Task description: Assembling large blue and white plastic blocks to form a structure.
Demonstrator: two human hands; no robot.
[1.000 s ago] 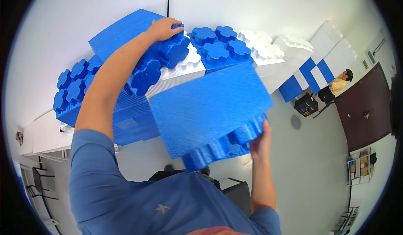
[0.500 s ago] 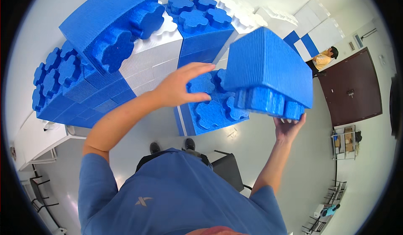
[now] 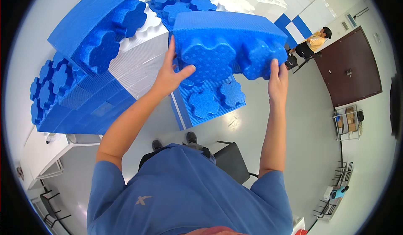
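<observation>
The big blue foam block (image 3: 228, 42) hides most of the fingers of the right hand (image 3: 278, 81) and the blocks behind it. The person in yellow (image 3: 315, 41), upper right, is too small to make out

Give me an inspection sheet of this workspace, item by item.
Surface: pale grey floor, seen from above.
Job's things: large blue foam block with flower-shaped studs, held up in both hands; stacked wall of blue and white foam blocks beside it; another blue studded block below.
Clutter: dark chair by the feet; white table at lower left.
Grips: left hand pressed on the block's left end; right hand on its right end.
Cables: nothing seen.
Surroundings: brown door, shelving rack, a person in a yellow top seated far off.
</observation>
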